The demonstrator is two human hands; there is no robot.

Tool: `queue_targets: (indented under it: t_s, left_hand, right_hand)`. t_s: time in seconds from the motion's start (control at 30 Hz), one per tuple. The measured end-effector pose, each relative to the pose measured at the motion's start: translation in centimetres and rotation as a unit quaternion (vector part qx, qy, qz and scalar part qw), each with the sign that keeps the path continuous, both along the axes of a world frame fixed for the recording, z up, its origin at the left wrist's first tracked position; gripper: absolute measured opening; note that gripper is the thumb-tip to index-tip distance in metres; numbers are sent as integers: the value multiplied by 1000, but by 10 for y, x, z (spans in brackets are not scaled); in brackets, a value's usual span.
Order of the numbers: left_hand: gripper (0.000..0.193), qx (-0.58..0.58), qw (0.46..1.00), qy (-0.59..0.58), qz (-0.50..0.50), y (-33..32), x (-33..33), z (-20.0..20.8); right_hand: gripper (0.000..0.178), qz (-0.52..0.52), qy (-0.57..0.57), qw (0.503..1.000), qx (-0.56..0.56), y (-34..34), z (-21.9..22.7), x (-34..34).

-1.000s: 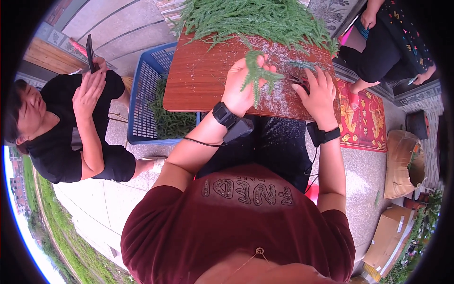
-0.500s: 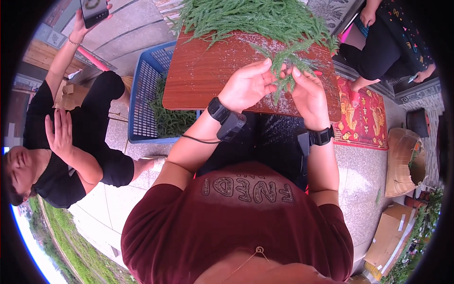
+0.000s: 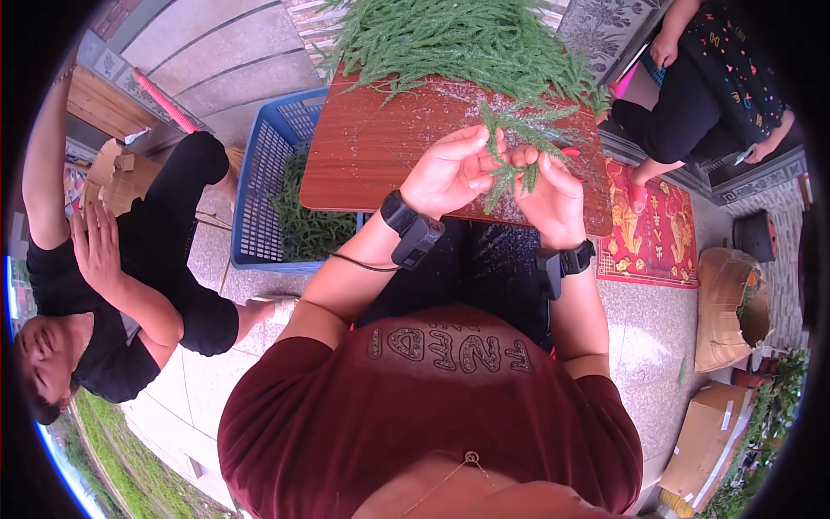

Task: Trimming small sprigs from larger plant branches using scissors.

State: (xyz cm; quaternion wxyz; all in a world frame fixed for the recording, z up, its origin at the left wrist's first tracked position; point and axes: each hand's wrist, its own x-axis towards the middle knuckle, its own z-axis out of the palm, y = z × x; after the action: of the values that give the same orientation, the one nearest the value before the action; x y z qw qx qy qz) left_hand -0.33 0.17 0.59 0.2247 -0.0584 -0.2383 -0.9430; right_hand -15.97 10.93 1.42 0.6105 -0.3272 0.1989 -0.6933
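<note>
Both hands are raised over the near edge of a brown wooden table [image 3: 363, 164] dusted with white bits. Between them is a green, needle-leaved sprig [image 3: 538, 128] with several branches, some pointing away from me and some hanging down. My left hand [image 3: 451, 169] is closed, its thumb and fingers pinching the sprig from the left. My right hand [image 3: 555, 197] is closed on its lower stem, fingers bent and thumb up. A thick heap of similar green sprigs [image 3: 450, 43] covers the far side of the table. Something small and red [image 3: 570, 151] lies just beyond my right hand.
A blue plastic basket [image 3: 251, 186] holding more greenery [image 3: 307, 216] stands left of the table. One person [image 3: 112, 294] sits at the left, another [image 3: 692, 104] at the far right. A red patterned mat [image 3: 648, 225], an open sack-like carton [image 3: 726, 311] and a cardboard box [image 3: 705, 432] are on the right.
The sprig has turned a little between my hands, and my right fingers have curled in more around its stem. The phone held up by the person at left has left the view.
</note>
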Motion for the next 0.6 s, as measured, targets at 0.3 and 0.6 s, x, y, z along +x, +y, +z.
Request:
queue_targets:
  t_s: [0.3,0.6]
  left_hand:
    - [29,-94,988,-74,98,8,2,9]
    - [27,3,943,-106,316,-35,80,0]
  right_hand:
    - [19,-47,-47,992,104,-17,13,3]
    - [29,-7,278,950,143,-52,10,8]
